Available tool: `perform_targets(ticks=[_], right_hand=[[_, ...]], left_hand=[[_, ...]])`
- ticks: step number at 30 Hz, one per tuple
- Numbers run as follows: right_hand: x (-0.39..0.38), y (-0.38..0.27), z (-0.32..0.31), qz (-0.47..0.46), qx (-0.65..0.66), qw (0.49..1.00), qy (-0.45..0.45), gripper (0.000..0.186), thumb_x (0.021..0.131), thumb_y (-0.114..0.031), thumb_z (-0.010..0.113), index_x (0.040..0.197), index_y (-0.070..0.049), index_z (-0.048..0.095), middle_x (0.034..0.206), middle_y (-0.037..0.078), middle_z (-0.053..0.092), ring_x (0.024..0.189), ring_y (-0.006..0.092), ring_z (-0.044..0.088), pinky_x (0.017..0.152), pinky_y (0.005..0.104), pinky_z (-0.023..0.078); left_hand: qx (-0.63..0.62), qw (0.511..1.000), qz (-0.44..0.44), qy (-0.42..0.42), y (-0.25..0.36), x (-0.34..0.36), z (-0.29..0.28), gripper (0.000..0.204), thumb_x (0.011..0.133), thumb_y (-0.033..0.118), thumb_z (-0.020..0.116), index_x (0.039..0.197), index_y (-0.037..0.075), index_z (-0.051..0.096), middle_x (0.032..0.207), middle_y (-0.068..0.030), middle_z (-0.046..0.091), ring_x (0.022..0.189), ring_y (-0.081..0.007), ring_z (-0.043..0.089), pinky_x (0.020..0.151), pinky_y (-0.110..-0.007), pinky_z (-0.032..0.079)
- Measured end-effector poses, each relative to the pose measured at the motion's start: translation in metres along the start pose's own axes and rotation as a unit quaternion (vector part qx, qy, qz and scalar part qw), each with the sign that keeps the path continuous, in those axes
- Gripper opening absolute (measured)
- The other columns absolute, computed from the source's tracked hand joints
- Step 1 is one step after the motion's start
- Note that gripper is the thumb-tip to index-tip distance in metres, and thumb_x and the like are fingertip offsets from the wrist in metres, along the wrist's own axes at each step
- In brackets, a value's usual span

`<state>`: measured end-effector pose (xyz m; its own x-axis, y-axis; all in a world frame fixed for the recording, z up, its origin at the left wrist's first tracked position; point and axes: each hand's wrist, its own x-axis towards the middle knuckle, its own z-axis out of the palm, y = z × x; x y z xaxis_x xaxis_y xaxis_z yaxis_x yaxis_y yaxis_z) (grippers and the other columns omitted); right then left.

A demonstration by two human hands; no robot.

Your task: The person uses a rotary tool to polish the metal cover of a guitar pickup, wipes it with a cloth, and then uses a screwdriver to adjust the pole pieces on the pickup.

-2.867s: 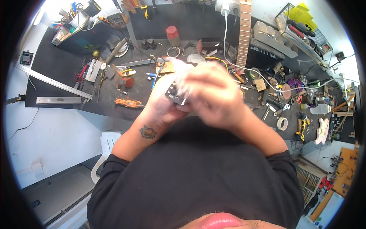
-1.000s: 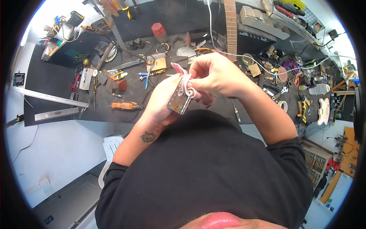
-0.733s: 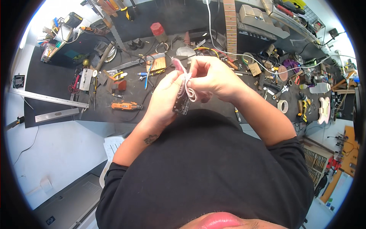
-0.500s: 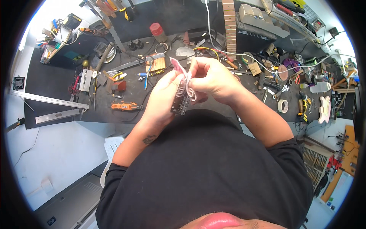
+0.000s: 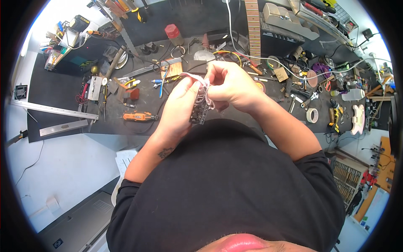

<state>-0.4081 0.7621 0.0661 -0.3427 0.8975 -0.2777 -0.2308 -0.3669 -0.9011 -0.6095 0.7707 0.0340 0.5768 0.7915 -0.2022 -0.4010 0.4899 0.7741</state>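
Note:
Over the bench's front edge, my left hand (image 5: 177,108) grips a small dark metal plate with holes and fittings (image 5: 198,111), held at a steep angle. My right hand (image 5: 233,88) pinches a crumpled pale pink cloth (image 5: 189,75) against the plate's right side and upper part; one flap of the cloth sticks out to the left above my left thumb. The fingertips of both hands are partly hidden by the cloth and by each other.
The dark workbench (image 5: 58,109) carries an orange rotary tool (image 5: 135,117), steel rulers (image 5: 63,128), a red-capped jar (image 5: 173,34), a tape roll (image 5: 311,115), a yellow-black drill (image 5: 333,115) and many loose tools. An upright guitar neck (image 5: 253,29) and a white cable stand behind my hands.
My right hand, blurred earliest, has settled into a pinch on the cloth. The plate has turned slightly, and the cloth's upper flap has swung down to the left.

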Motion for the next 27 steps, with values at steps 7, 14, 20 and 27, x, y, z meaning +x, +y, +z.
perform_targets(ticks=[7,14,20,27], right_hand=[[0.005,0.007,0.002,-0.015,-0.013,1.000,-0.004,0.021,0.087,-0.009,0.074,0.090,-0.005,0.054,0.069,0.007,0.063,0.049,0.0086,0.053,0.038,0.0271,0.033],[0.010,0.009,0.004,-0.030,-0.020,0.999,0.019,0.021,0.088,-0.011,0.075,0.091,-0.003,0.056,0.068,0.009,0.065,0.047,0.0092,0.054,0.037,0.0279,0.036],[0.011,0.003,0.008,-0.007,-0.054,0.998,0.020,0.021,0.087,-0.011,0.075,0.090,-0.003,0.056,0.070,0.009,0.066,0.049,0.0090,0.055,0.039,0.0265,0.035],[0.013,0.006,0.006,-0.009,-0.052,0.999,0.009,0.020,0.087,-0.011,0.073,0.091,-0.004,0.055,0.067,0.009,0.066,0.044,0.0090,0.052,0.037,0.0276,0.035]], left_hand=[[0.004,0.999,-0.008,0.052,0.014,-0.005,0.023,0.022,0.113,0.020,0.051,0.122,0.002,0.059,0.100,-0.0039,0.067,0.083,-0.0092,0.064,0.073,-0.026,0.053],[-0.027,0.999,-0.014,0.039,0.012,-0.004,0.007,0.030,0.110,0.020,0.056,0.134,0.002,0.059,0.113,-0.0058,0.069,0.097,-0.0119,0.069,0.080,-0.029,0.056],[0.023,0.998,-0.009,0.052,0.014,-0.003,0.006,0.024,0.112,0.019,0.051,0.125,0.001,0.059,0.102,-0.0042,0.067,0.085,-0.0095,0.066,0.075,-0.027,0.055],[-0.001,0.999,-0.011,0.048,0.016,-0.005,0.008,0.024,0.112,0.020,0.052,0.123,0.000,0.060,0.104,-0.0054,0.068,0.086,-0.0105,0.067,0.075,-0.027,0.056]])
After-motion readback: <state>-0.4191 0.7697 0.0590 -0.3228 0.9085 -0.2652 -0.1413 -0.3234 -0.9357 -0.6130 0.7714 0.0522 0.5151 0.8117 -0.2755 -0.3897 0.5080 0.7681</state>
